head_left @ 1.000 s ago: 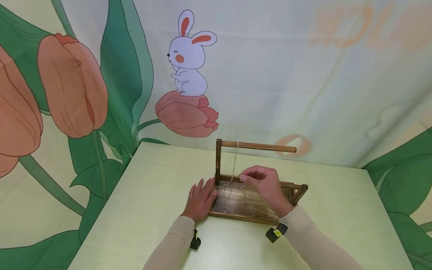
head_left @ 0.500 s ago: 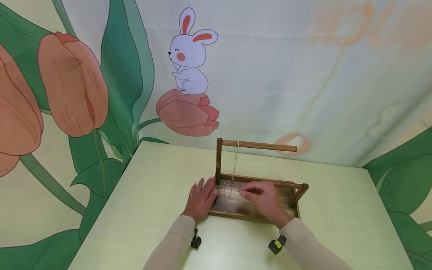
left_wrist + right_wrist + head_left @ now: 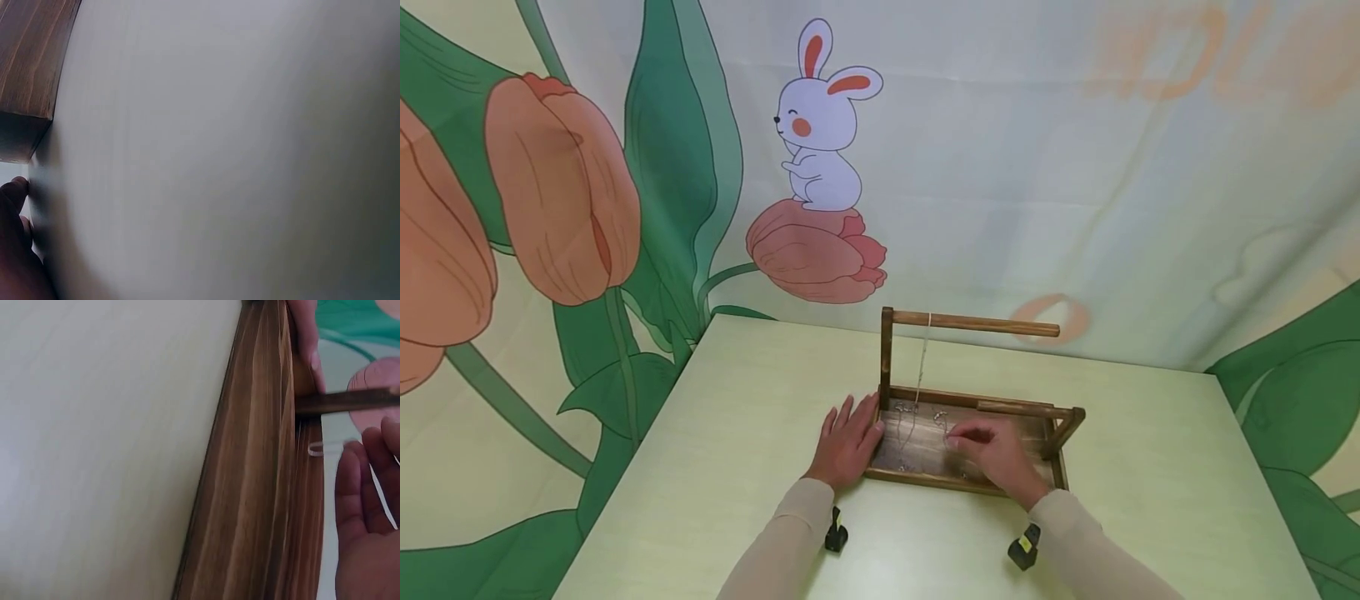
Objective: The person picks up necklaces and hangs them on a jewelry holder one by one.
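Note:
In the head view, a brown wooden jewelry stand (image 3: 970, 323) has a shallow tray base (image 3: 925, 481). A thin necklace (image 3: 922, 358) hangs from its upper bar. Another necklace (image 3: 942, 419) lies in the tray, running to the fingertips of my right hand (image 3: 992, 458), which pinch it with thumb and forefinger. In the right wrist view, a thin pale loop (image 3: 316, 449) trails from the fingers of that hand (image 3: 365, 519). My left hand (image 3: 844, 446) rests with straight fingers against the tray's left end.
One more thin chain (image 3: 901, 433) lies at the tray's left side. A lower bar (image 3: 1026, 409) sticks out leftward from a short post (image 3: 1063, 433) over the tray. The pale table (image 3: 760, 400) meets a printed cloth backdrop (image 3: 985, 167) behind the stand.
My right hand has come down from near the hanging necklace into the tray, then shifted slightly right to the chain there. My left hand stays at the tray's end.

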Demonstrator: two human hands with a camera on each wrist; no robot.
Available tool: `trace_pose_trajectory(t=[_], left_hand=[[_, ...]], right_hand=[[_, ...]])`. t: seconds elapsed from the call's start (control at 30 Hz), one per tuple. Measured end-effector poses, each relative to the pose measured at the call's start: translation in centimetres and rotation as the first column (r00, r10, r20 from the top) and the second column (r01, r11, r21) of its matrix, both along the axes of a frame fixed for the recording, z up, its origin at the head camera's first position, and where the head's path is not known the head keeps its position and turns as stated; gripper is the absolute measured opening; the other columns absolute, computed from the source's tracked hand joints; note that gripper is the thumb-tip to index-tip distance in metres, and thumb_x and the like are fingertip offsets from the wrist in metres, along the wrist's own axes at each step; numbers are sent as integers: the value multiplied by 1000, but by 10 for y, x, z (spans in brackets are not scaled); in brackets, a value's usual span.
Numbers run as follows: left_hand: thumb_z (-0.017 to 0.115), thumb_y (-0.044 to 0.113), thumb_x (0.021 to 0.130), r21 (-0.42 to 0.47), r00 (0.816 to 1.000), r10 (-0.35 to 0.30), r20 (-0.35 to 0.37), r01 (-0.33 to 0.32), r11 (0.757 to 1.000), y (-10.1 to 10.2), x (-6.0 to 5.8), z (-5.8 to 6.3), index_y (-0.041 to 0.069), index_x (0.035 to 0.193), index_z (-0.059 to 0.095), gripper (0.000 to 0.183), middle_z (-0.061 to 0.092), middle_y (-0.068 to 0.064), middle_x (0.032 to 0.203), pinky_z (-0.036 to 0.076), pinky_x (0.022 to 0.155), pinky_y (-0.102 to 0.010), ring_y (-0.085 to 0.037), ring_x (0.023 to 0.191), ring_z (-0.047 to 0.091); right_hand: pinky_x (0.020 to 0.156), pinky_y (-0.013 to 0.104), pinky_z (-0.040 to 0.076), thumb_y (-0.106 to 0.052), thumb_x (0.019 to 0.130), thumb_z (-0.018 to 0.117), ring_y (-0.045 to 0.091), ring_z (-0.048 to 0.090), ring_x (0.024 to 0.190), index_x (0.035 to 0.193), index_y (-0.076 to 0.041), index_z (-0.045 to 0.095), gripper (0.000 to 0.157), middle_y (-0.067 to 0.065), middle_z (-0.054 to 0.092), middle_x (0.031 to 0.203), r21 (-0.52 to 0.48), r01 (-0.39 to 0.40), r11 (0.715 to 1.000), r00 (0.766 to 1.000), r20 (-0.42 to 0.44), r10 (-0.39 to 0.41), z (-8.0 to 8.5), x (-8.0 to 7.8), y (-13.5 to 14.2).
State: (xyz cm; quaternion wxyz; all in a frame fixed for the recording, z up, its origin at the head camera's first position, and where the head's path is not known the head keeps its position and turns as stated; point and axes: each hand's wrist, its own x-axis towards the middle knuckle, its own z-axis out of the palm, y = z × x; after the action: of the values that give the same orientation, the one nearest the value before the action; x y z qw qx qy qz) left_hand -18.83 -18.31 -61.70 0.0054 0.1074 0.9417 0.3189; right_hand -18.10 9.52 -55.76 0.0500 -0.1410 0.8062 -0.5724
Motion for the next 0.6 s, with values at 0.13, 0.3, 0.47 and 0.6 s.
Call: trace_pose_trajectory(t=[0.13, 0.3, 0.47, 0.6], left_hand=[[38, 43, 112, -5, 1000, 3, -5, -4, 1000, 0, 0, 0, 20, 167, 28, 60, 36, -7, 171, 11, 132, -59, -37, 163, 21], [36, 45, 112, -9, 1000, 6, 7, -6, 1000, 0, 0, -1, 23, 167, 25, 60, 34, -4, 172, 9, 133, -56, -35, 163, 19], [33, 48, 112, -10, 1000, 1, 9, -1, 1000, -1, -1, -2, 24, 168, 24, 61, 33, -2, 172, 9, 133, -56, -35, 164, 18], [33, 48, 112, -7, 1000, 0, 7, 0, 1000, -1, -1, -3, 24, 168, 24, 61, 33, -3, 172, 8, 133, -56, -35, 164, 18]], right_hand=[[85, 36, 61, -9, 94, 76, 24, 73, 98, 106, -3, 78, 14, 14, 79, 109, 63, 27, 998, 986, 162, -37, -4, -7, 5], [89, 42, 58, -17, 92, 79, 16, 69, 98, 107, -11, 79, 16, 0, 76, 107, 185, -11, 983, 958, 283, -43, -7, -18, 8], [82, 32, 55, -15, 89, 82, 14, 66, 93, 103, -12, 80, 15, -2, 74, 102, 275, -91, 957, 959, 285, 9, -17, -26, 10], [78, 29, 54, -12, 87, 83, 14, 66, 88, 101, -11, 79, 15, -1, 75, 96, 287, -126, 950, 959, 279, 43, -19, -27, 11]])
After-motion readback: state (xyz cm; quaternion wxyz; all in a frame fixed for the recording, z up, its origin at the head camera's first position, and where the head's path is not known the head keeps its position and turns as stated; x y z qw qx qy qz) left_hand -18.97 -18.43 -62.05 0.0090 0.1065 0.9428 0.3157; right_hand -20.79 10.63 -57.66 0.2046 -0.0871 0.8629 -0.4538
